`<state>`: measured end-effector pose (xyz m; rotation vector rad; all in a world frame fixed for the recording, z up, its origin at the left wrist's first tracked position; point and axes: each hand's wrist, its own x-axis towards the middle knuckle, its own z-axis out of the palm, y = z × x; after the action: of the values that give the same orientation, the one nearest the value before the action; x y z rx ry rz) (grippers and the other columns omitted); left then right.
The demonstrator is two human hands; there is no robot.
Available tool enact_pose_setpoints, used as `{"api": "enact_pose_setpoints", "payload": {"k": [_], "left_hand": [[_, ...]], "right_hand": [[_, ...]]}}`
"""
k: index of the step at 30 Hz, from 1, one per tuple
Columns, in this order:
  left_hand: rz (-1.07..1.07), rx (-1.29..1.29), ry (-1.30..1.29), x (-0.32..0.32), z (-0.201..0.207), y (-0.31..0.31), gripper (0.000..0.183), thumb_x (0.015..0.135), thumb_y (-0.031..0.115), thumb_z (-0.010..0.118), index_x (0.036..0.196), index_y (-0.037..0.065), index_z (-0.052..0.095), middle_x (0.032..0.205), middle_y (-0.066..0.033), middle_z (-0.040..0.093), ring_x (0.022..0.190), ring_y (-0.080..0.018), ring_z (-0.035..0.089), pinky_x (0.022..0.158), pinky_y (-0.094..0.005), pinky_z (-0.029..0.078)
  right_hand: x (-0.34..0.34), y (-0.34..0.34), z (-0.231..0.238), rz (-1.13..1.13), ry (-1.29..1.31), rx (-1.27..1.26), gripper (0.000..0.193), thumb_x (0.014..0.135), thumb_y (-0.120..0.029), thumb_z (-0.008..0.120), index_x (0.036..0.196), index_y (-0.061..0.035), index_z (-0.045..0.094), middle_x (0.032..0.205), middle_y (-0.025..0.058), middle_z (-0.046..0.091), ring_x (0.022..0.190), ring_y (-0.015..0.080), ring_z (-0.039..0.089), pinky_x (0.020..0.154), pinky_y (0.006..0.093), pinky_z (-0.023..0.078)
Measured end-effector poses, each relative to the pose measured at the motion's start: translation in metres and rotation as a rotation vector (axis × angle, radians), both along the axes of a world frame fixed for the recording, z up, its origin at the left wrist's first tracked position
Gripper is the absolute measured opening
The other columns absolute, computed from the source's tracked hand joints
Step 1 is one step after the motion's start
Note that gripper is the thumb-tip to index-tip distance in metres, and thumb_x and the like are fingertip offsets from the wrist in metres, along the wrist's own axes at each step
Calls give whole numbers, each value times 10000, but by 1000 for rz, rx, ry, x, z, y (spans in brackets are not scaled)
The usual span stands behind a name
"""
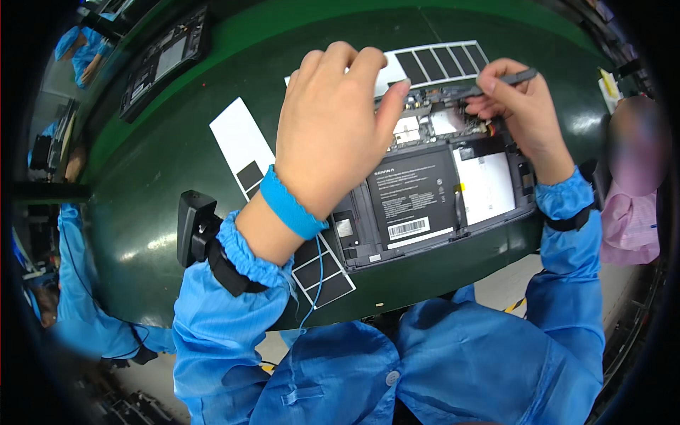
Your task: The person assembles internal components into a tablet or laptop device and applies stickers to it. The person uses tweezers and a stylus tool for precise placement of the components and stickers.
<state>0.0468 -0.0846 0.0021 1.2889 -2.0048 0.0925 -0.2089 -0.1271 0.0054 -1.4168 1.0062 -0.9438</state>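
Note:
An opened dark tablet-like device (352, 241) lies on the bench, its inside facing up. In it are a black battery (414, 195) with a printed label, a white panel (489, 185) and a strip of circuit parts along the far edge. My left hand (329, 134) is over the device's far left part, fingers bent and thumb apart, with nothing visible in it; the fingertips are partly hidden. My right hand (528, 110) pinches a slim dark grey hand tool (520, 78), perhaps tweezers or a pry stick. The tool's narrow end points left over the far-edge parts.
White strips with black rectangles (435, 64) lie behind and left of the device on the green bench (156, 227). Another opened device (166, 64) lies far left. A blue wristband's cord (320, 276) hangs from my left wrist. People sit at both sides; a pink sleeve (630, 227) shows right.

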Motion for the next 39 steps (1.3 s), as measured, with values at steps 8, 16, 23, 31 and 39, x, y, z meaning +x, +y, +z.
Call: {"api": "enact_pose_setpoints", "payload": {"k": [8,16,23,31,39], "left_hand": [[-145,687,319,-27,6,-3,256,840,192,702,842,-59,653,575,-31,593,508,-61,502,459,-251,374],[-61,746,303,-27,8,-17,202,837,142,696,786,-50,659,578,-22,602,499,-52,500,462,-234,381],[-49,867,310,-34,4,-25,224,846,150,639,743,-48,647,558,-42,604,484,-67,512,455,-247,379],[28,748,182,-41,6,-25,287,813,217,670,715,-50,638,540,-85,607,470,-123,562,468,-272,411],[-10,703,237,-39,-2,-26,266,834,181,686,713,-50,632,529,-65,594,454,-92,521,437,-260,380]], "right_hand": [[4,0,-5,2,3,-19,209,873,-148,681,957,37,631,824,145,688,740,183,711,653,227,572],[6,-2,-1,-21,-5,-28,206,850,-114,690,951,58,640,815,171,689,731,197,712,657,238,579],[4,-3,-7,-52,-2,-2,191,844,-94,688,941,65,644,789,164,692,698,167,701,656,236,576],[6,-2,-3,-67,37,-12,172,846,-85,689,926,62,650,791,162,694,705,163,699,659,235,571],[7,-3,-6,-46,48,-33,170,847,-81,691,928,63,647,792,161,695,703,160,698,660,234,570]]}}
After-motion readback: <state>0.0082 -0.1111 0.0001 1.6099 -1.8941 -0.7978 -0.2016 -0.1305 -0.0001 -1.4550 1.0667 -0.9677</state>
